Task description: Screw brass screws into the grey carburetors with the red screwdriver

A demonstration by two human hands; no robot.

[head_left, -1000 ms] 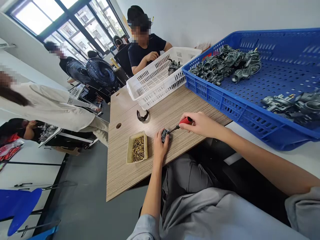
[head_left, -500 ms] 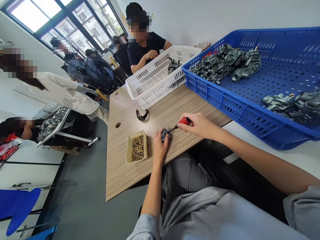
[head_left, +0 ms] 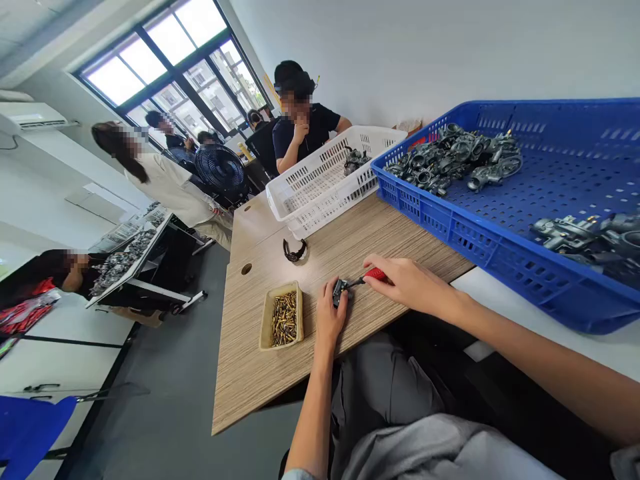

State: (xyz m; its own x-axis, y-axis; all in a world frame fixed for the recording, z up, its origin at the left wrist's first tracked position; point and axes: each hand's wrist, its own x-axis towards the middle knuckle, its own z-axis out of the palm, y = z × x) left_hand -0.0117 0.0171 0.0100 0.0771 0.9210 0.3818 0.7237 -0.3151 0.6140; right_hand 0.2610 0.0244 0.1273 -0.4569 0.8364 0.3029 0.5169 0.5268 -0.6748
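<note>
My left hand (head_left: 329, 319) is closed around a small grey metal carburetor (head_left: 339, 291), pressing it against the wooden table (head_left: 250, 373). In my right hand (head_left: 406, 283) is a screwdriver with a red handle (head_left: 374, 273). Its dark shaft points left, and the tip meets the carburetor; the exact contact spot is too small to make out. Left of my left hand stands a cream plastic tub (head_left: 301, 312) holding many small brass-coloured parts (head_left: 283, 320). A black wristwatch or strap-like loop (head_left: 295, 251) lies farther back on the table.
A blue crate (head_left: 450, 217) with piles of carburetors (head_left: 457, 157) stands at the right. Behind the table's middle is a white crate (head_left: 300, 217) with a few carburetors (head_left: 355, 160). A co-worker (head_left: 305, 127) sits beyond it; another person (head_left: 165, 180) stands at left near a fan (head_left: 220, 167).
The view has tilted up, so everything sits lower in the picture. My right-hand fingers have shifted on the screwdriver handle. The co-worker opposite has raised a hand toward the face.
</note>
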